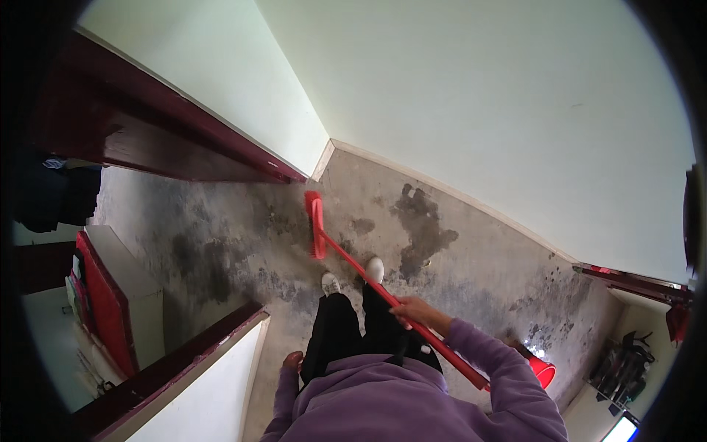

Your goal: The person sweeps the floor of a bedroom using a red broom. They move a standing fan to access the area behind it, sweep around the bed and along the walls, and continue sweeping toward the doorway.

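My right hand (418, 314) is closed around the red handle of a long scrubbing brush or broom (367, 277). The handle runs from beside my right forearm down past my shoes. Its red head with bristles (317, 226) rests on or just over the concrete floor (276, 237), in front of my white shoes and near the wall corner. My left hand (293, 360) hangs low beside my left thigh with its fingers curled, and I see nothing in it.
Dark stains mark the floor (422, 232). A pale wall (469, 110) runs along the far side. Left are a dark red door (182, 149) and a low wall end (248, 342). A red bucket (544, 373) stands at right, near a rack of dark items (621, 367).
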Demonstrator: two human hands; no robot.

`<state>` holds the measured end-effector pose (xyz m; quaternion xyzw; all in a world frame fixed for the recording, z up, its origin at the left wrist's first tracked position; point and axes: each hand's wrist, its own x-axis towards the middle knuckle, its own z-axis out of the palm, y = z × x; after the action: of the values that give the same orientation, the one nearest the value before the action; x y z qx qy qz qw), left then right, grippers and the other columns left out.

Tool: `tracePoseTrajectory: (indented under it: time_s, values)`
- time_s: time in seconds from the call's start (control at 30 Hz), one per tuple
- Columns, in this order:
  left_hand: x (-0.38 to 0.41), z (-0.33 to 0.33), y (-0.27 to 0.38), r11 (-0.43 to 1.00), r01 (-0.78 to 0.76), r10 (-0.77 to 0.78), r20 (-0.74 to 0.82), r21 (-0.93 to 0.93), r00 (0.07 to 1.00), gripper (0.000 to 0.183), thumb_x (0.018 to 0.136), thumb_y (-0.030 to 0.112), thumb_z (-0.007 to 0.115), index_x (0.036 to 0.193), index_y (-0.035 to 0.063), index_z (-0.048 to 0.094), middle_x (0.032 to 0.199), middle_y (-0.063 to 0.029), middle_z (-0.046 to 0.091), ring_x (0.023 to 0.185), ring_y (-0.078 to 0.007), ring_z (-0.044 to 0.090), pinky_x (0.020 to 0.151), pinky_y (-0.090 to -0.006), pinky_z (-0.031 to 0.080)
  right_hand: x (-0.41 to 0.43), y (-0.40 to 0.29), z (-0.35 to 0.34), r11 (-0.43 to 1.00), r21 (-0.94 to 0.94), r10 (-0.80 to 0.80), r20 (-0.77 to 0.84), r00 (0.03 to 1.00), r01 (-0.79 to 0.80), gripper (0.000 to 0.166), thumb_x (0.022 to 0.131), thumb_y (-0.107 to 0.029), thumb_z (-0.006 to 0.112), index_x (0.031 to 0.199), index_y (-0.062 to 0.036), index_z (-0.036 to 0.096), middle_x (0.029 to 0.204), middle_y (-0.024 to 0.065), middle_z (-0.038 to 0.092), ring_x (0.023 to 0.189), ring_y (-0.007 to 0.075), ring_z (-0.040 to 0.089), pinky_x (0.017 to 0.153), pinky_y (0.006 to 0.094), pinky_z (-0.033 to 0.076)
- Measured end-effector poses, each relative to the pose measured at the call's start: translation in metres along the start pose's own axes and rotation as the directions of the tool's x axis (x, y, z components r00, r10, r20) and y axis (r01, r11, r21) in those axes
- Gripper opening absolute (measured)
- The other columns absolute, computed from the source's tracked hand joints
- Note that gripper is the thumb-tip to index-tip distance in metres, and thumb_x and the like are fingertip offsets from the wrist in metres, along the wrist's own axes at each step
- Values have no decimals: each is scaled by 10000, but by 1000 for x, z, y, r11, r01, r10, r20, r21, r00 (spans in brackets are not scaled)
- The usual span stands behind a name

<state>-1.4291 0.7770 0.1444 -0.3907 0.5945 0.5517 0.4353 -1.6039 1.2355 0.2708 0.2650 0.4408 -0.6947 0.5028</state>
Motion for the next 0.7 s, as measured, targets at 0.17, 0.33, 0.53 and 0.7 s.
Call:
tracePoseTrajectory:
  time_s: [0.17,0.33,0.53,0.7]
  values:
    - [-35,31,58,994,99,-105,-180,-44,978,396,730,288,517,1064,104,410,850,-51,491,625,-200,528,544,-295,444,27,-7,9,975,217,45,9,999,-46,79,744,-110,490,785,-54,453,502,-5,411,378,69,406,307,191,324]
    - [-35,53,113,995,74,-82,-148,-63,986,399,741,268,510,1085,105,389,932,-80,477,685,-212,552,574,-296,452,-34,3,-34,975,219,-5,-125,992,32,83,744,-100,479,802,-43,468,512,-4,410,373,63,382,327,193,333]
    - [-25,67,130,993,33,-43,-87,-112,995,381,742,238,514,1078,100,398,943,-73,475,682,-197,557,549,-272,451,-109,31,-91,887,461,170,-328,929,0,86,751,-106,479,784,-76,405,542,21,389,380,53,353,316,178,299]
    - [-21,60,122,987,7,-26,-117,-161,993,365,740,227,518,1065,98,411,944,-70,478,672,-193,557,531,-264,448,-141,35,-89,907,419,181,-474,862,40,107,743,-99,501,751,-92,394,538,7,375,384,51,342,319,176,286]
